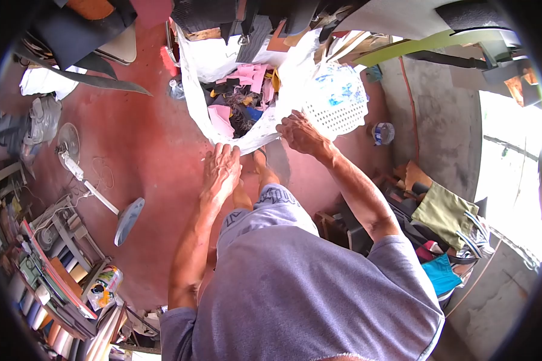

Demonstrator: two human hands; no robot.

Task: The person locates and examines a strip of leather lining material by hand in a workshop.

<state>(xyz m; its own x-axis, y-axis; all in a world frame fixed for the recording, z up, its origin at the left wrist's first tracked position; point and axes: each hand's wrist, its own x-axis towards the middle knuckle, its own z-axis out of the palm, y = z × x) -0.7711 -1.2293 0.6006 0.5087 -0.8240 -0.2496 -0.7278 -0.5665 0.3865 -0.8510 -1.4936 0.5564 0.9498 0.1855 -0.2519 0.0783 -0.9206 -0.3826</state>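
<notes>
A large white sack [197, 111] stands wide at its mouth in front of me, with pink, black, yellow and blue scraps [247, 99] inside. My left hand [223, 170] is at the near rim of the sack, fingertips closed on its edge. Farther right, my right hand [302, 132] grips the rim with its fingers curled; the thumb side is partly lost in glare. Just beyond my right hand sits a white perforated basket [341, 117] with blue and white contents, also washed out by light.
A white fan [72, 163] stands on the red floor [144, 174] at left, near shelves of rolled materials [57, 301]. Dark sheets and strips hang overhead at the far side. A small plastic tub [383, 133] and an olive bag [445, 213] are at right.
</notes>
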